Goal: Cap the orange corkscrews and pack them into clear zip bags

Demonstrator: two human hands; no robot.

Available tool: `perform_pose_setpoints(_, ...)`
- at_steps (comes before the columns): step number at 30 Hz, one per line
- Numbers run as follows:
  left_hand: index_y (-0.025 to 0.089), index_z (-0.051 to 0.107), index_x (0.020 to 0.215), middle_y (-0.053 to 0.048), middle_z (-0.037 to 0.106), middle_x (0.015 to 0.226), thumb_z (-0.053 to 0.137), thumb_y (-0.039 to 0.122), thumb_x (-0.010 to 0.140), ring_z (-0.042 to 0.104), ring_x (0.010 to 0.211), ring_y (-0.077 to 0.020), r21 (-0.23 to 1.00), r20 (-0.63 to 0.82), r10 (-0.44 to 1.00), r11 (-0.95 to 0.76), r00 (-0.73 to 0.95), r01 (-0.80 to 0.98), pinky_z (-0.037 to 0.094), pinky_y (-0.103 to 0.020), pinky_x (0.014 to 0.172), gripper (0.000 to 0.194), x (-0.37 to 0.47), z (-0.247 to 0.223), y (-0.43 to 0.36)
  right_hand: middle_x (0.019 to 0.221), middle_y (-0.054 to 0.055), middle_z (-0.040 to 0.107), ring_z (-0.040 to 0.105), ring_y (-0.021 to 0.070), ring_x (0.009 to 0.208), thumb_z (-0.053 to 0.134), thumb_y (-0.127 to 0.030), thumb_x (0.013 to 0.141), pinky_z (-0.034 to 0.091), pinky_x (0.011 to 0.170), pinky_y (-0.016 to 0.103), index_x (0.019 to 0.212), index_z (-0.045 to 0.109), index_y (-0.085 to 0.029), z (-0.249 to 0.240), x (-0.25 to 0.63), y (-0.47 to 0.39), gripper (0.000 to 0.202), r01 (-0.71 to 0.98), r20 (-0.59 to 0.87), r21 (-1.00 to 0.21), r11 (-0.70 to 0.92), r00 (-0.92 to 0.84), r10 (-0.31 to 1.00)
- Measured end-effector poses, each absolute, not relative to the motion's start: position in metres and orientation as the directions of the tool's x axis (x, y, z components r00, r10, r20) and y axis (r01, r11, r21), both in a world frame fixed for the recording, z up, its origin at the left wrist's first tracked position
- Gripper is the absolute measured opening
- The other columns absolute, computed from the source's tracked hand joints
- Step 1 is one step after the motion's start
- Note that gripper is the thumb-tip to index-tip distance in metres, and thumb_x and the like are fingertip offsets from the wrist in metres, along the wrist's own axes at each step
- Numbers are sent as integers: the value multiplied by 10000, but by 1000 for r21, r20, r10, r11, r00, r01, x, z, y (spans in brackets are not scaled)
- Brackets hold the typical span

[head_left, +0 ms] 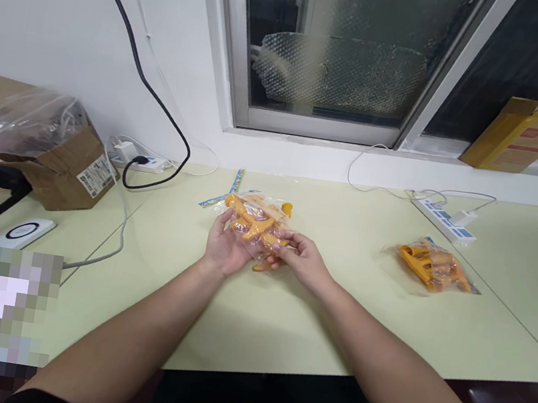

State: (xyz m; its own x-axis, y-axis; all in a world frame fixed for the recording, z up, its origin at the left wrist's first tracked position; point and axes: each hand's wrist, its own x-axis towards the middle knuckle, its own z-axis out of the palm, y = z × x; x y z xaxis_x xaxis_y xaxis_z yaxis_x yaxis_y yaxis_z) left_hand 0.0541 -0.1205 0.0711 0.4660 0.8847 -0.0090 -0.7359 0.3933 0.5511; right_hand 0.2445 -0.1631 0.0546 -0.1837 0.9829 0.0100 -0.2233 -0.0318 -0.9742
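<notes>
A clear plastic bag of orange plastic parts is between my hands above the pale green table. My left hand cups the bag from the left and below, its thumb along the side. On the right, my right hand pinches the bag's edge between thumb and fingers. Blue printed strips show just behind the bag at its upper left. A small orange-yellow part shows at the bag's far right; whether it is inside I cannot tell. Farther right lies a second bag of orange parts.
At the left stands an open cardboard box with clear plastic wrap on it. A black cable hangs down to a power strip. Another power strip lies at the back right. A yellow carton leans against the window.
</notes>
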Motion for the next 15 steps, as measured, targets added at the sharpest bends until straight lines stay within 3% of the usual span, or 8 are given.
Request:
perform_pose_setpoints(2,155,646,1312,-166,741,1227,573,493,964,698,1158,-399,594,-4,875,392,484,-703,559,-565,984,490,58,72,-123,791,2,729,706,180,608,854,-493,774,603,625,347,1035,611,-228,55,240,-166,445,-196,22,-981,-2,-121,992)
perform_pose_setpoints(5,174,604,1354,-146,732,1248,672,267,903,705,1153,-363,660,-17,886,359,464,-660,569,-529,973,465,64,72,-127,729,-26,681,675,167,616,836,-465,790,559,620,308,973,567,-240,53,237,-169,395,-94,125,-988,121,-36,991)
perform_pose_setpoints(9,324,500,1455,-46,727,1268,690,13,786,723,1112,-272,692,-33,919,304,392,-654,561,-471,991,761,67,71,-129,749,-29,640,571,135,590,815,-449,804,465,555,264,955,593,-229,52,239,-169,346,86,243,-968,238,51,969)
perform_pose_setpoints(15,362,451,1463,-33,723,1244,645,-69,698,723,1130,-267,703,-31,913,309,407,-640,524,-486,1050,899,68,68,-128,766,-22,622,521,138,609,765,-484,848,464,577,276,986,620,-224,55,243,-169,329,188,301,-942,277,117,946)
